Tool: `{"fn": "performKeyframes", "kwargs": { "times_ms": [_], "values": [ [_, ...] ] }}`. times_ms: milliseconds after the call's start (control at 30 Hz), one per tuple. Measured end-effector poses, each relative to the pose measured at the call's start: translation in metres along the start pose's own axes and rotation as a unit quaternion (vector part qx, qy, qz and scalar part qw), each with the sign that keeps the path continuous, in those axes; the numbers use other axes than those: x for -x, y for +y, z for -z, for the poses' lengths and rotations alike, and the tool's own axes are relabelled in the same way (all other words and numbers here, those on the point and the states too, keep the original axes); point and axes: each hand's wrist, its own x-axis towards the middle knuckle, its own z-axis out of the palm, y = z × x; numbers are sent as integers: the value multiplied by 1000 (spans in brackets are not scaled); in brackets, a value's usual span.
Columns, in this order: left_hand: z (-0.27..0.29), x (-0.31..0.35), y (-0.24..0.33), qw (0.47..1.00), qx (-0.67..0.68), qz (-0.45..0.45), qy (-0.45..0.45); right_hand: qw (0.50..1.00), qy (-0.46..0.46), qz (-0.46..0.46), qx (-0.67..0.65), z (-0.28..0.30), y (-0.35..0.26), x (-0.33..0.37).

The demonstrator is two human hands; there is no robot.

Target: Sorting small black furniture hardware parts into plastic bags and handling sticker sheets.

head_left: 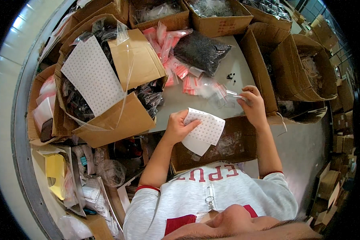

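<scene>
My left hand grips a white sheet of labels printed with rows of small dark marks, the thumb lying on its top face. The sheet bends, and its lower part hangs over an open cardboard box in front of me with small clear bags inside. To the right, my right hand pinches a small clear plastic bag at the table's near edge. A loose pile of clear zip bags with red strips lies beside it. Just beyond are several tiny black parts on the grey table.
A large clear bag of black parts lies behind the pile. At left, a big carton holds filled bags, with another label sheet on top. Open cartons line the back; more boxes stand at right.
</scene>
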Motion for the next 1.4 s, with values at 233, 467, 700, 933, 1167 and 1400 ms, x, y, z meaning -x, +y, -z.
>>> {"fn": "performKeyframes", "kwargs": {
  "times_ms": [233, 467, 700, 933, 1167, 1400],
  "values": [
    [3, 2, -3, 1000, 19, 2, 2, 960, -270, -73, 30, 28, -34, 13],
    [0, 0, -1, 1000, -16, -8, -26, 968, -227, -16, -107, -14, -84, 4],
    [1, 2, -1, 994, -77, -73, -32, 960, -240, 37, -143, -45, -93, -6],
    [0, 0, -4, 988, -126, -85, -33, 965, -239, 44, -95, -42, -95, -7],
    [-1, 0, 5, 995, -87, -36, -27, 965, -223, -61, -122, -23, -72, -7],
    [-2, -2, 1, 994, -89, -52, -26, 988, -125, -22, 92, -13, -13, -21]
  ]
}}
